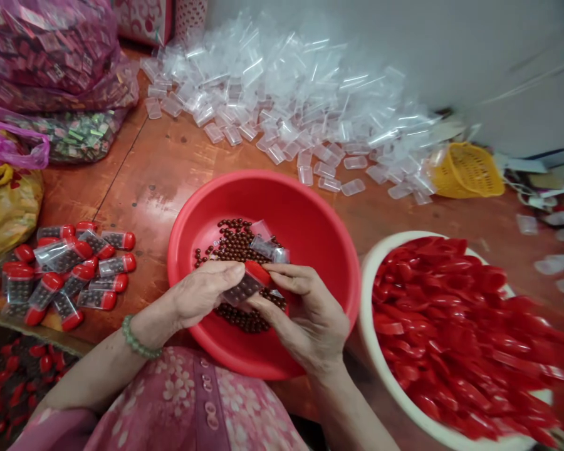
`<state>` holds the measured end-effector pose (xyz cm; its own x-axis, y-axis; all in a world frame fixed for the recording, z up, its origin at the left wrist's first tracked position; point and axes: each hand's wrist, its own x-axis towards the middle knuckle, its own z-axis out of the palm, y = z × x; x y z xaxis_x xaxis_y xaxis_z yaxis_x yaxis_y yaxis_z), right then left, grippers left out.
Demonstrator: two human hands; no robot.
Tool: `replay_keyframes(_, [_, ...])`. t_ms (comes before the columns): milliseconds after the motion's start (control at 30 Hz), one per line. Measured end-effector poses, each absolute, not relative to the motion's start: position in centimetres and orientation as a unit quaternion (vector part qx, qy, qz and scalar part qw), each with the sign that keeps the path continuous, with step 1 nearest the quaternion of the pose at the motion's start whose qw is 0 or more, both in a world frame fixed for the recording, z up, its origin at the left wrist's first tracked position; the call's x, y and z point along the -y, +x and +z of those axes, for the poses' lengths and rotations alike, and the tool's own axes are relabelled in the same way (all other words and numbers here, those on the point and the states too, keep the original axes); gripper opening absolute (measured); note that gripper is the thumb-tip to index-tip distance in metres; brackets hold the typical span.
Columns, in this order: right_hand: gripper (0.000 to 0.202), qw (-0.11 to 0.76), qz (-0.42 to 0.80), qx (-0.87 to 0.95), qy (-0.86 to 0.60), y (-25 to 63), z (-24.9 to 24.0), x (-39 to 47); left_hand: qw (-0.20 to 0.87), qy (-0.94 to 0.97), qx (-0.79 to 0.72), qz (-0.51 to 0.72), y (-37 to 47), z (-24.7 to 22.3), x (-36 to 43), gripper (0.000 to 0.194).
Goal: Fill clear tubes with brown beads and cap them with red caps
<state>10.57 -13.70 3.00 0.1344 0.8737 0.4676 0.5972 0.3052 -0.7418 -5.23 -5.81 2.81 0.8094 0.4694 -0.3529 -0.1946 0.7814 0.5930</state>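
- Hands, two, center of the frame, both on one case.
- Case point(242, 287), one, clear with a red end, dark beads inside; tilted, above the basin, between the two hands.
- Left hand point(198, 293): fingers narrow, thumb pressed on the case's left side; the fingers beneath are mostly hidden. One green bracelet point(135, 341) on the wrist.
- Right hand point(313, 313): thumb and forefinger parted by about the case's thickness, holding it at its red end and lower edge.
- Basin point(336, 275), one, red, center of the frame, beneath the hands.
- Beads point(237, 241), brown, too many to count, loose in the basin; among them a few clear cases point(262, 245), about three.
- Filled cases point(66, 254), red-ended, fifteen or more, overlapping, left of the frame; exact count cannot be told.
- More red-ended pieces point(16, 376), lower left, blurred, uncounted.
- Tub point(369, 300), one, white, lower right, heaped with red pieces point(446, 326) beyond counting.
- Clear heap point(282, 81), upper middle, uncountable empty cases, several lying apart at its near edge.
- Basket point(470, 170), one, yellow, right of the heap.
- Purple bags point(56, 56), at least two, upper left, full of small pieces.
- Yellow bag point(12, 213), one, left edge.
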Motion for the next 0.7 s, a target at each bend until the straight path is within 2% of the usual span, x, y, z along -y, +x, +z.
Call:
replay_keyframes(200, [0.067, 0.412, 0.039, 0.702, -0.58, 10.1, 3.2, 14.0, 0.913, 0.252, -0.263, 0.185, -5.1, 3.1, 6.1, 0.04])
replay_keyframes(433, [0.07, 0.382, -0.072, 0.732, -0.56, 9.7, 3.3, 14.0, 0.923, 0.247, -0.237, 0.175, -4.8, 3.0, 7.2, 0.042])
replay_keyframes(600, [0.079, 0.417, -0.064, 0.737, -0.529, 10.0, 3.5, 14.1, 0.942, 0.242, -0.196, 0.125, -4.9, 3.0, 7.4, 0.054])
replay_keyframes(700, [0.078, 0.411, 0.023, 0.731, -0.544, 10.3, 3.8, 14.5, 0.94, 0.231, -0.208, 0.142, -5.0, 3.1, 7.5, 0.051])
